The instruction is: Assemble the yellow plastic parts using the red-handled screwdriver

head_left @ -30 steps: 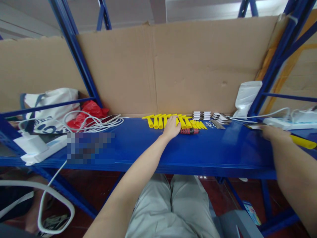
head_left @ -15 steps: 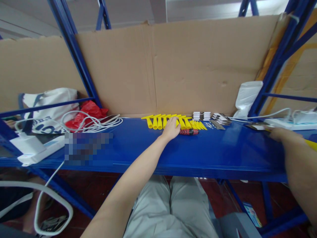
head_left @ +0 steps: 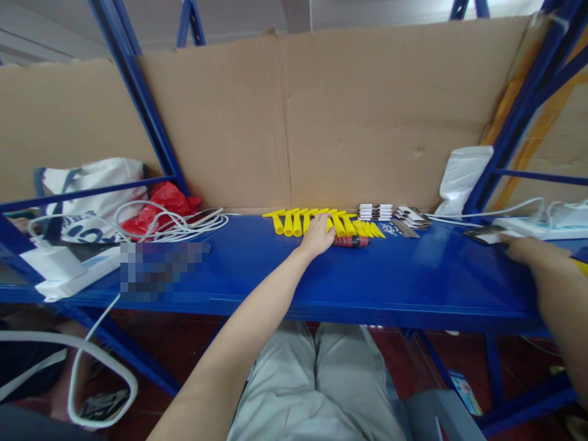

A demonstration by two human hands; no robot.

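My left hand point(head_left: 318, 235) lies over the middle of a row of yellow T-shaped scraper handles point(head_left: 279, 223), fingers stretched forward and thumb apart. Just right of it, a red and black screwdriver handle point(head_left: 351, 242) rests on the blue table. Smaller yellow wedge-shaped pieces point(head_left: 370, 229) are lined up beside the handles. Far to the right, my right hand point(head_left: 528, 250) is blurred near a dark flat packet point(head_left: 487, 234); its fingertips are hard to make out. A yellow object point(head_left: 582, 267) shows at the right edge, partly behind that arm.
Small white-and-dark boxes point(head_left: 375, 212), tiny screws point(head_left: 389, 229) and flat metal blades point(head_left: 406, 229) sit right of the wedges. Coiled white cable point(head_left: 202, 225), a red plastic bag point(head_left: 169, 205) and a power strip point(head_left: 68, 283) are left. Cardboard point(head_left: 358, 116) stands behind.
The view has shifted slightly. My left hand stays over the yellow handles. My right hand remains at the far right, with little visible movement.
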